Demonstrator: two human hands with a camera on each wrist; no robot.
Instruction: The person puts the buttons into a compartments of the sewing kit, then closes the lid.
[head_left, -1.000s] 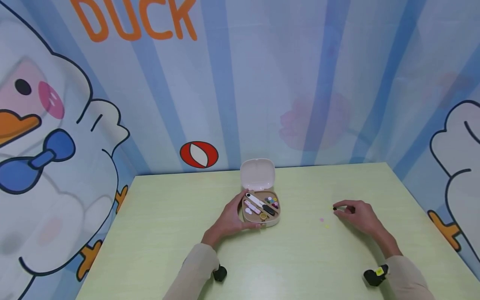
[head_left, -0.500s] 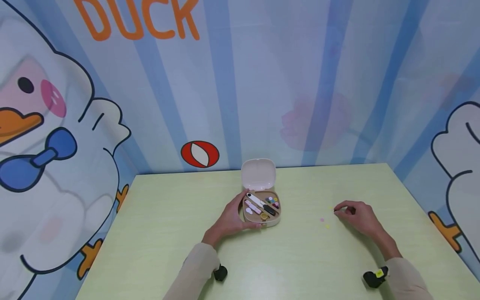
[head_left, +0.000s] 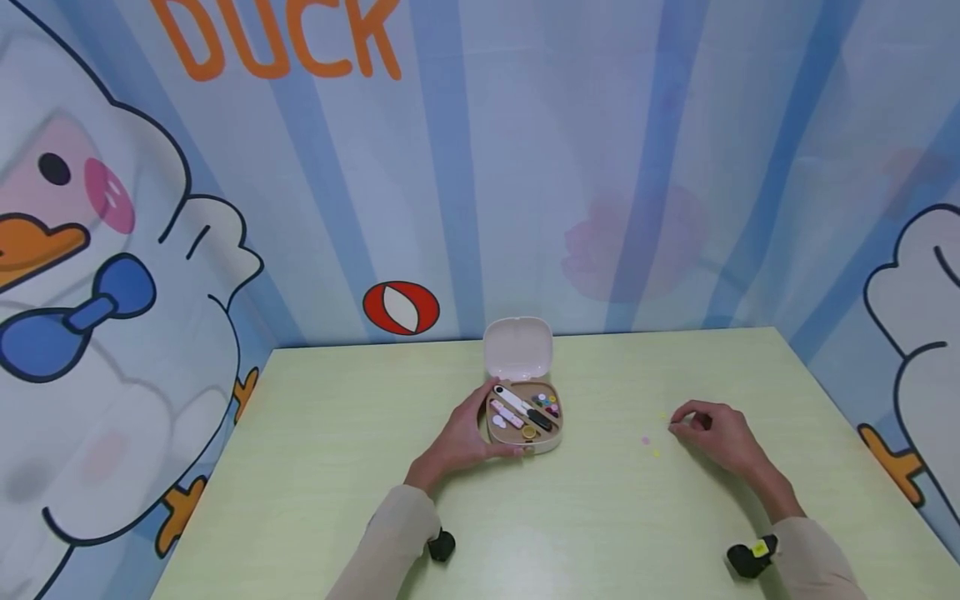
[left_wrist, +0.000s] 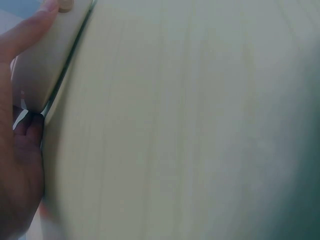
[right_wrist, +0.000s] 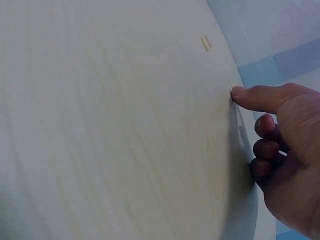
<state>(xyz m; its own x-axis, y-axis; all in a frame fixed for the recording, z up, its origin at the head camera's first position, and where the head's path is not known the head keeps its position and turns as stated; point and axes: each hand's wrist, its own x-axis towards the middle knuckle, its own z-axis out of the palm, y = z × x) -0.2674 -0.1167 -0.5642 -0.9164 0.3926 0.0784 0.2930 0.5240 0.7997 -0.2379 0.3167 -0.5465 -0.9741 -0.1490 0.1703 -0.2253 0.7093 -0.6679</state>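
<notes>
Head: left hand (head_left: 459, 437) is gripping an open sewing-kit box (head_left: 543, 445) on the table (head_left: 585, 533); right hand (head_left: 716, 432) is holding thumb and forefinger together, contents unclear. Left wrist: thumb is touching box. Right wrist: two discs (right_wrist: 205, 44) are lying nearby

Counter (head_left: 600, 517): pale yellow-green, faintly streaked. Open case (head_left: 517, 350) rests on it, within left fingers (head_left: 486, 390). Pink piece (head_left: 646, 440) and yellow piece (head_left: 656, 454) lie left of right fingers (head_left: 686, 407); yellow speck (head_left: 663, 415) just beside their tips.
</notes>
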